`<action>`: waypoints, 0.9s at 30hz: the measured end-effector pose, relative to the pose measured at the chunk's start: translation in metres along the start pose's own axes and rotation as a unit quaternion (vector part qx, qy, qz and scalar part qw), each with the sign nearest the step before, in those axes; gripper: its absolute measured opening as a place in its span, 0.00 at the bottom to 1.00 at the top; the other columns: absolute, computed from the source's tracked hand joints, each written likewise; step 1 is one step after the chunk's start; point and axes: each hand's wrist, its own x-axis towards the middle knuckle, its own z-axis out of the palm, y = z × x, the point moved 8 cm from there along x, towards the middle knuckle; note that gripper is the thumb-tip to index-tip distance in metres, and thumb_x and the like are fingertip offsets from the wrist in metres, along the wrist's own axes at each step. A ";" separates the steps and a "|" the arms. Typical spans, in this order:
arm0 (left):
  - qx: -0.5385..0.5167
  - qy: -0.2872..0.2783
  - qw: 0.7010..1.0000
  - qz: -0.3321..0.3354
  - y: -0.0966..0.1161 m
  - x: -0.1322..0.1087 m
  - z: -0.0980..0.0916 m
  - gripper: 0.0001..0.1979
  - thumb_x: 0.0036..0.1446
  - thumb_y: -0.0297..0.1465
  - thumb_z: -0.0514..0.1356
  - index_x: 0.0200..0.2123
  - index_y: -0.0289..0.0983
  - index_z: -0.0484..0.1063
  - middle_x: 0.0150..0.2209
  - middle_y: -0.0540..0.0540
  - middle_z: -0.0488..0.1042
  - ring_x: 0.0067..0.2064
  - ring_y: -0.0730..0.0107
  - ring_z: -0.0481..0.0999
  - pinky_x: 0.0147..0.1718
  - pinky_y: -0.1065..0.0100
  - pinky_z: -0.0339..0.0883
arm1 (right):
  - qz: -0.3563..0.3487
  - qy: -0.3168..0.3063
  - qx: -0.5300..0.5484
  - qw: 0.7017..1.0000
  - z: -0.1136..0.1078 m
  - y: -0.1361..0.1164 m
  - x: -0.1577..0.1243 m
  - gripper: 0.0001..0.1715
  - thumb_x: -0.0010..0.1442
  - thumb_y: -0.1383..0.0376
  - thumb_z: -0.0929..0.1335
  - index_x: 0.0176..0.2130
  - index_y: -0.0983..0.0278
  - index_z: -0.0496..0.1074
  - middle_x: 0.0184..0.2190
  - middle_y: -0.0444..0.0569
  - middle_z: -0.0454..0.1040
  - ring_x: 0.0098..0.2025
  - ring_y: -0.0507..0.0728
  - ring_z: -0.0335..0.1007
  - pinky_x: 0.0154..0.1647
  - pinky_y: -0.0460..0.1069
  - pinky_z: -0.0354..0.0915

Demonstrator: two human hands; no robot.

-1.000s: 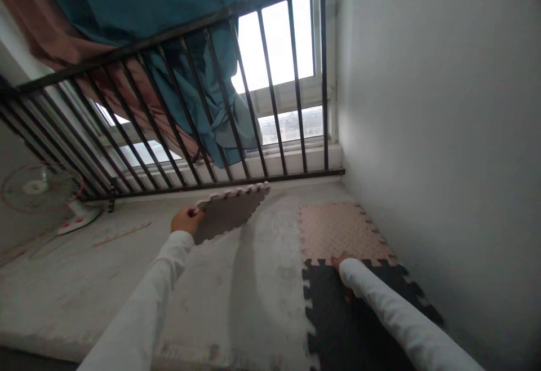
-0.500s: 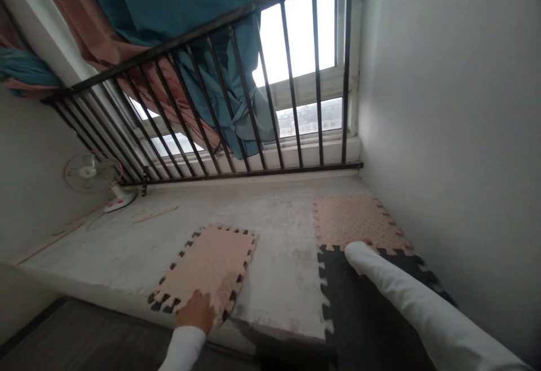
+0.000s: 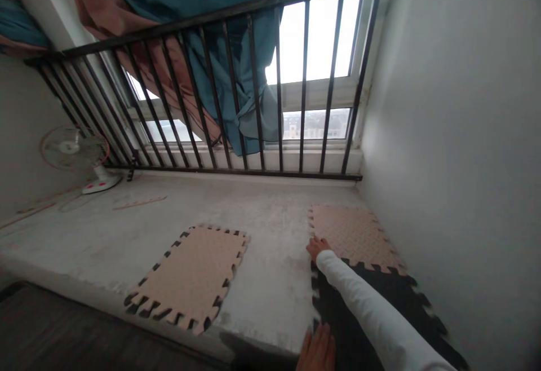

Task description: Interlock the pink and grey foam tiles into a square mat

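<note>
My right hand lies flat, fingers spread, on the seam where a pink foam puzzle mat joins a black foam mat beside the right wall. Its white sleeve runs across the black mat. At the bottom edge of the view my left hand rests open, fingers stretched, on the near left edge of the black mat. A loose pink mat with a dark layer under it lies alone on the concrete platform, left of both hands, its near edge close to the platform's lip.
A black barred railing fences the window behind the platform, with teal and pink curtains hanging over it. A small table fan and a thin wooden strip sit at far left. The white wall bounds the right. Dark floor lies below.
My left hand let go of the loose pink mat after laying it down on the platform and moved right onto the black mat. My right hand slid left along the seam.
</note>
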 end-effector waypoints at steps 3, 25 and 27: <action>-0.010 0.005 1.000 0.007 -0.002 0.001 -0.003 0.27 0.49 0.43 0.53 0.51 0.39 0.61 0.52 0.41 0.63 0.52 0.55 0.62 0.48 0.56 0.63 | 0.025 0.027 -0.017 0.999 -0.024 0.015 -0.001 0.16 0.53 0.71 0.59 0.40 0.63 0.70 0.46 0.56 0.66 0.51 0.60 0.57 0.45 0.54 0.56; -0.135 -0.226 0.955 -0.134 0.017 0.030 -0.081 0.33 0.41 0.30 0.57 0.54 0.35 0.55 0.59 0.39 0.51 0.58 0.56 0.50 0.55 0.51 0.41 | 0.163 0.590 -0.014 0.791 -0.394 0.077 -0.225 0.17 0.55 0.68 0.58 0.39 0.76 0.69 0.37 0.62 0.65 0.37 0.54 0.56 0.33 0.50 0.50; -0.124 -0.226 0.956 -0.141 0.016 0.030 -0.076 0.34 0.42 0.30 0.57 0.55 0.35 0.54 0.59 0.38 0.49 0.59 0.56 0.48 0.55 0.50 0.41 | 0.181 0.634 -0.006 0.752 -0.425 0.085 -0.259 0.19 0.56 0.66 0.57 0.39 0.76 0.68 0.38 0.62 0.65 0.39 0.53 0.56 0.34 0.50 0.48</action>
